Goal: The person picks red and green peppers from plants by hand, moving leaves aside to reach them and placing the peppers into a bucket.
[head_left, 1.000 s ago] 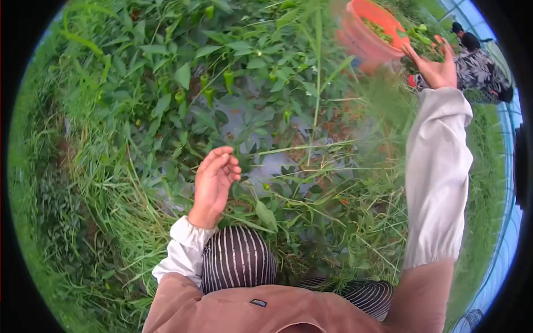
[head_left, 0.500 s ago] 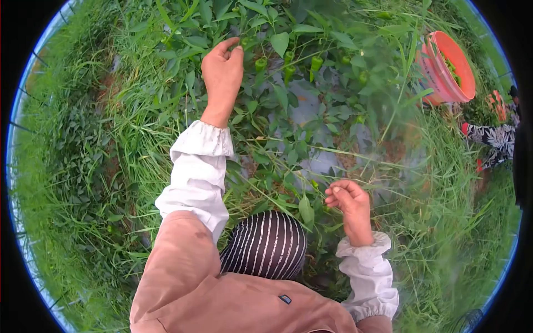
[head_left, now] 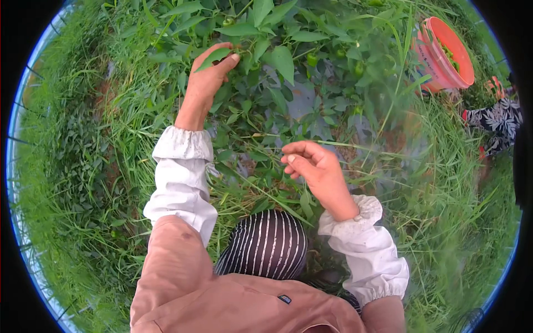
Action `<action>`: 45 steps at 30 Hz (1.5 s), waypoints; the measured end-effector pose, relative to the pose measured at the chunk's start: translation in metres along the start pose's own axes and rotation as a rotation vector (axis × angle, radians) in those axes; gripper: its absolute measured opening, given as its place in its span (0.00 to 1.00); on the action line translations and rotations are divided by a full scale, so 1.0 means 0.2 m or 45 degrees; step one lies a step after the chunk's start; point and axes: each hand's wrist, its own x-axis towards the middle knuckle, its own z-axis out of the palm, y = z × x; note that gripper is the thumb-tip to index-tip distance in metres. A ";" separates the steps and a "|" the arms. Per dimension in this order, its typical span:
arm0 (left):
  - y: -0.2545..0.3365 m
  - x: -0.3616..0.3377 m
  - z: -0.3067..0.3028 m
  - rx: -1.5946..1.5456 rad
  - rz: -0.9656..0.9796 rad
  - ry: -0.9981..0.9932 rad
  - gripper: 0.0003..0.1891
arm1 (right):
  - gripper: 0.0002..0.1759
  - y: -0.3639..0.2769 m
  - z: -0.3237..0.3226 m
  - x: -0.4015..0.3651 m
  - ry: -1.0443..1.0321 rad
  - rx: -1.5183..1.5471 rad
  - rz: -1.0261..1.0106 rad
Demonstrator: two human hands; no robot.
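Observation:
A leafy pepper plant (head_left: pixel 280 64) fills the upper middle, with green peppers (head_left: pixel 312 59) hanging among its leaves. My left hand (head_left: pixel 202 83) reaches into its left side, thumb and forefinger closed around a thin branch; a leaf lies across the fingers. Nearer my body, my right hand (head_left: pixel 313 169) is raised over the lower foliage, its fingers curled in and the thumb against them. Whatever that hand may hold is too small or hidden to tell.
A pink-red bucket (head_left: pixel 430 69) with green peppers (head_left: pixel 451 58) inside stands tilted in the grass at upper right. Beyond it are the patterned trousers (head_left: pixel 494 125) of another person. Grey plastic sheeting (head_left: pixel 302 102) shows between plants. My striped knee (head_left: pixel 264 244) is below.
My left hand has moved slightly left and down, and the branch's leaves have shifted downward. My right hand has moved up and left, away from the low stems near my knee.

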 end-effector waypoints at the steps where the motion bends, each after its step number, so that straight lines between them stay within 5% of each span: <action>1: -0.01 -0.04 0.01 0.005 -0.006 -0.014 0.10 | 0.14 -0.02 0.03 0.07 0.000 0.005 -0.057; 4: -0.04 -0.11 0.05 -0.054 0.040 -0.179 0.10 | 0.20 -0.03 0.08 0.33 0.042 -0.185 -0.295; 6: -0.12 -0.14 0.09 -0.103 0.246 -0.289 0.13 | 0.24 0.06 0.08 0.55 0.214 -0.638 -0.767; 10: -0.14 -0.22 0.16 0.154 0.392 -0.238 0.09 | 0.17 0.05 0.06 0.65 0.296 -0.356 -0.697; 12: -0.08 -0.28 0.24 0.299 0.402 -0.194 0.09 | 0.16 0.10 -0.03 0.63 0.528 -1.006 -0.994; 14: -0.12 -0.30 0.29 0.417 0.829 -0.208 0.08 | 0.15 0.11 -0.11 0.54 0.491 -0.889 -0.862; 16: -0.17 -0.38 0.34 0.437 0.756 -0.279 0.08 | 0.16 0.16 -0.17 0.48 0.377 -0.991 -0.572; 17: -0.22 -0.44 0.38 0.214 0.568 -0.260 0.08 | 0.16 0.14 -0.19 0.40 0.304 -1.510 -0.692; 18: -0.24 -0.47 0.41 -0.006 0.386 -0.236 0.09 | 0.16 0.11 -0.17 0.34 0.300 -1.513 -0.673; 20: -0.21 -0.49 0.39 0.116 0.539 -0.300 0.10 | 0.17 0.06 -0.15 0.25 0.220 -0.415 -0.345; 24: -0.21 -0.58 0.38 0.368 0.519 -0.321 0.09 | 0.17 0.20 -0.13 0.24 0.142 0.154 -0.265; 25: -0.22 -0.59 0.36 0.367 0.528 -0.356 0.09 | 0.15 0.21 -0.17 0.22 0.118 -0.410 -0.305; 28: -0.25 -0.61 0.37 0.397 0.589 -0.319 0.10 | 0.26 0.48 -0.19 0.28 0.246 -0.568 -0.427; 30: -0.27 -0.62 0.39 0.427 0.654 -0.248 0.10 | 0.28 0.37 -0.14 0.29 0.121 -0.523 -0.427; 32: -0.27 -0.64 0.40 0.273 0.608 -0.129 0.12 | 0.16 0.40 -0.05 0.34 0.310 -0.179 -0.684; 33: -0.25 -0.64 0.40 0.348 0.666 -0.110 0.12 | 0.21 0.35 -0.05 0.30 0.249 -0.228 -0.842; 36: -0.31 -0.66 0.40 0.149 0.561 -0.163 0.11 | 0.24 0.42 -0.02 0.35 0.330 -0.623 -0.687; 38: -0.32 -0.66 0.37 0.208 0.623 -0.179 0.10 | 0.23 0.42 -0.03 0.31 0.301 -0.559 -0.750; 42: -0.30 -0.72 0.35 0.427 0.705 -0.228 0.09 | 0.22 0.39 -0.06 0.15 0.269 -0.331 -0.439; 44: -0.36 -0.71 0.35 0.407 0.737 -0.270 0.08 | 0.23 0.33 -0.11 0.07 0.247 -1.009 -0.621; 45: -0.39 -0.71 0.34 0.395 0.802 -0.341 0.08 | 0.25 0.34 -0.13 0.04 0.171 -1.039 -0.572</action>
